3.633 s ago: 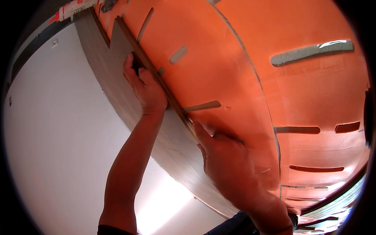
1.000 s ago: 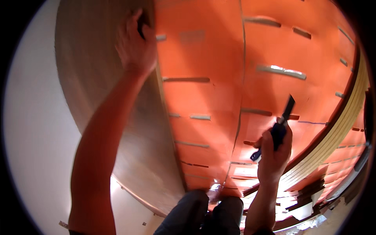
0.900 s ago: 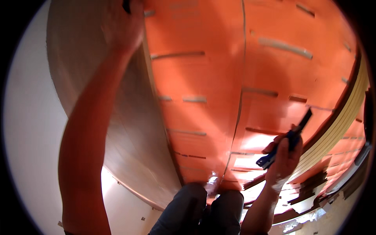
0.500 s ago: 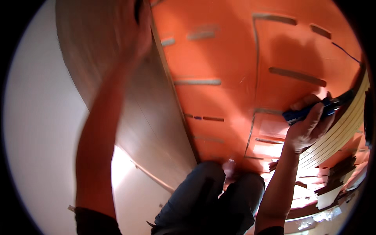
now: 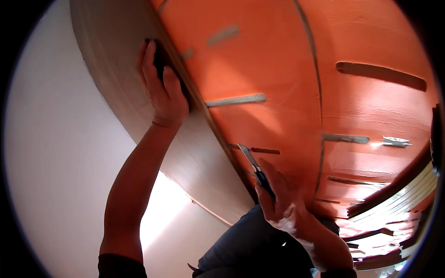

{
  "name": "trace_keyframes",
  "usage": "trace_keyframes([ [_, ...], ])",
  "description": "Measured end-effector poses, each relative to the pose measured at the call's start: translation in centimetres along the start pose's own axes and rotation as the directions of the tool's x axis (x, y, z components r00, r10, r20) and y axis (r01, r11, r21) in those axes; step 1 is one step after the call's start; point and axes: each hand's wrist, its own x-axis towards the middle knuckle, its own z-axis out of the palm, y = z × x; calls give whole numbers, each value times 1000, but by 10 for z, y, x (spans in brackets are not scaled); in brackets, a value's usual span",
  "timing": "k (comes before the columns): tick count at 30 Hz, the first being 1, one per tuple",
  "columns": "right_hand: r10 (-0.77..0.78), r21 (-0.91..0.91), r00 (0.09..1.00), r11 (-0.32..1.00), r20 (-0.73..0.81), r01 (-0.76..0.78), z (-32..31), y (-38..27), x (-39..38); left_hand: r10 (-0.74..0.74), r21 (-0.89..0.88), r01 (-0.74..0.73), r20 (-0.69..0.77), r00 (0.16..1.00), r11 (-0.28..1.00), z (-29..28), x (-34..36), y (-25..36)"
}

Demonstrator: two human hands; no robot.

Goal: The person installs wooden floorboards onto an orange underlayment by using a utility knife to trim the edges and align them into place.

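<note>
A long wood-grain plank (image 5: 139, 78) lies on an orange underlay (image 5: 287, 69). My left hand (image 5: 162, 88) presses flat on the plank near its right edge, over a small dark block (image 5: 162, 58). My right hand (image 5: 278, 194) grips a utility knife (image 5: 254, 167); its blade points up and left along the plank's edge where plank meets underlay. White dust clings to my right wrist.
White floor (image 5: 55, 162) spreads to the left of the plank. Grey tape strips (image 5: 236, 99) mark the underlay seams. My knee in dark trousers (image 5: 250, 245) is at the bottom. Stacked planks and offcuts (image 5: 398, 204) lie at the right edge.
My right hand came down from mid-air over the underlay and brought the knife to the plank's edge. My left hand stayed pressed on the plank while the view tilted.
</note>
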Motion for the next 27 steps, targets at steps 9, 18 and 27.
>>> trace_keyframes([
  [9,157,-104,967,985,199,-138,13,0,4,47,-3,-47,-10,999,999,2,-2,-10],
  [18,206,-209,960,964,191,-166,34,-11,-8,62,16,-62,-19,998,998,4,-8,-13],
  [27,118,-386,985,920,125,-61,45,-11,-13,177,181,-174,0,984,968,-4,-7,-34],
])
